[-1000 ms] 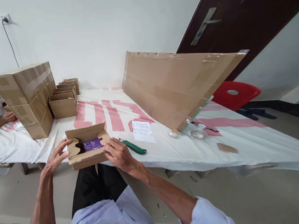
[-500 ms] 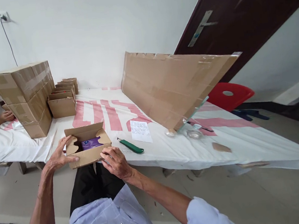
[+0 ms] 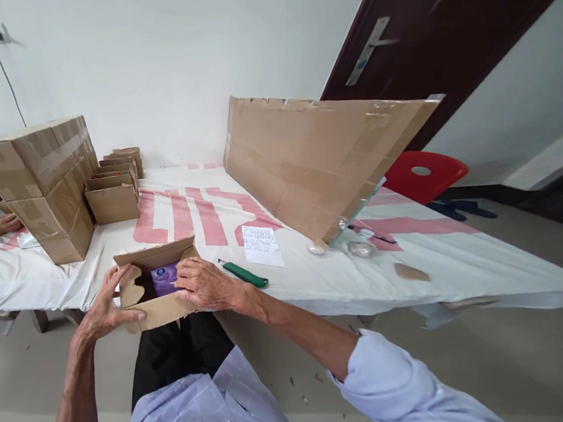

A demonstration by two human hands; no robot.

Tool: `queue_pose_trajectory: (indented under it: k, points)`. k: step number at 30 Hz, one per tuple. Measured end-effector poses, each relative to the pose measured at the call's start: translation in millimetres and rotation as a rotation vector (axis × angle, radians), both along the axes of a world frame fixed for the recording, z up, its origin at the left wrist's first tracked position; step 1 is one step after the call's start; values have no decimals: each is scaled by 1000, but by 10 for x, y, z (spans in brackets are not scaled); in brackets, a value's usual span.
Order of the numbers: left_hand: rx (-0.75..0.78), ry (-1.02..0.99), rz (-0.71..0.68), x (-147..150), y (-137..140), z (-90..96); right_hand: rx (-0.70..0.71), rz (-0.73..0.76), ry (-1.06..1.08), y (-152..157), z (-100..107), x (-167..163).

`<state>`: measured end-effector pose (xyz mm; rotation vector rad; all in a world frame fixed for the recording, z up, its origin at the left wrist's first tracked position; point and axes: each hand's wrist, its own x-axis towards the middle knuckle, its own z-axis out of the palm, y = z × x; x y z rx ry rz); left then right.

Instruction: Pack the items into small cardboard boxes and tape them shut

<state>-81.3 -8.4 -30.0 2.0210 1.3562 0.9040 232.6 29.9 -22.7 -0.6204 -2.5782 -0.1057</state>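
Observation:
An open cardboard box [image 3: 164, 310] is held at the table's front edge, its long back flap upright. Inside lies a purple packet [image 3: 164, 277] with a small round blue mark. My left hand [image 3: 107, 303] grips the box's left end, the thumb on the front wall and the fingers behind. My right hand [image 3: 206, 283] reaches over the right end, its bent fingers closed at the packet and covering its right part. Right of the box lies a green utility knife [image 3: 244, 273], beside a paper sheet [image 3: 263, 245] with rows of small drawn marks.
Taped cartons [image 3: 51, 195] stand stacked at the left, with several open boxes [image 3: 112, 203] in a row beside them. A large cardboard sheet [image 3: 316, 160] leans over the table. A red chair [image 3: 426, 179] stands behind. Another person's hand [image 3: 8, 223] shows far left.
My right hand has moved from the box's front right corner up and into the box, onto the purple packet. The left hand keeps its hold. The box has tilted slightly.

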Motion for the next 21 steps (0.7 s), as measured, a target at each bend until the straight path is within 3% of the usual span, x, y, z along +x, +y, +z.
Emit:
queue_pose_trajectory:
  k: [5, 9, 14, 21]
  points:
    - [10, -12, 5, 6, -8, -18, 125, -65, -33, 9, 142, 154]
    - [0, -8, 11, 37, -30, 11, 166, -249, -89, -16, 273, 356]
    - [-1, -17, 17, 63, -56, 35, 37, -441, -345, -5, 404, 332]
    - [16, -5, 32, 61, -30, 11, -118, -404, -586, 157, 530, -51]
